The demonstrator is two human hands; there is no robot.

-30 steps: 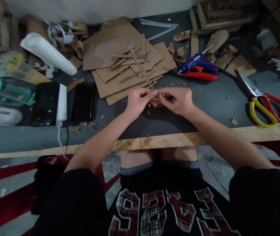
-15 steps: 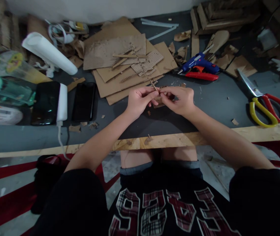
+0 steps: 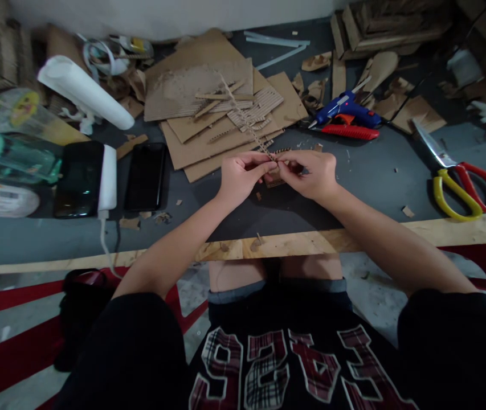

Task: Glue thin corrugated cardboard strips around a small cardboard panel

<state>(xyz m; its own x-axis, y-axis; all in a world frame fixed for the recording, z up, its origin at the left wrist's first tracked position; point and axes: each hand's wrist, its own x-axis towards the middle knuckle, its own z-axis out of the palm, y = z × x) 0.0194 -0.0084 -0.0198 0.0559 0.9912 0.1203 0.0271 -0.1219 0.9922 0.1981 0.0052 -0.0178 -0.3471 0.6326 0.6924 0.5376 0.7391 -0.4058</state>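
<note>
A thin corrugated cardboard strip [image 3: 243, 114] runs from my fingers up and away over the stacked cardboard sheets [image 3: 200, 151]. My left hand [image 3: 245, 176] pinches its near end between thumb and forefinger. Right against it, my right hand [image 3: 309, 173] is closed in a pinch on the same end of the strip, the fingertips of both hands almost touching. Beneath the fingers sits a small cardboard piece [image 3: 274, 180], partly covered by my hands. A short ridged edge shows just behind the fingertips; what it belongs to is hidden.
Right of the sheets lie a blue glue gun [image 3: 345, 109] and red-handled pliers [image 3: 349, 132]. Scissors [image 3: 456, 176] rest near the right front edge. At left are a black phone [image 3: 145, 176], a white power bank [image 3: 108, 179], a paper roll [image 3: 84, 91] and bottles. Glue sticks [image 3: 279, 42] lie at the back.
The strip has turned in my fingers, so its ridged edge shows more clearly, and its far end has swung slightly left. Both hands stay nearly in place.
</note>
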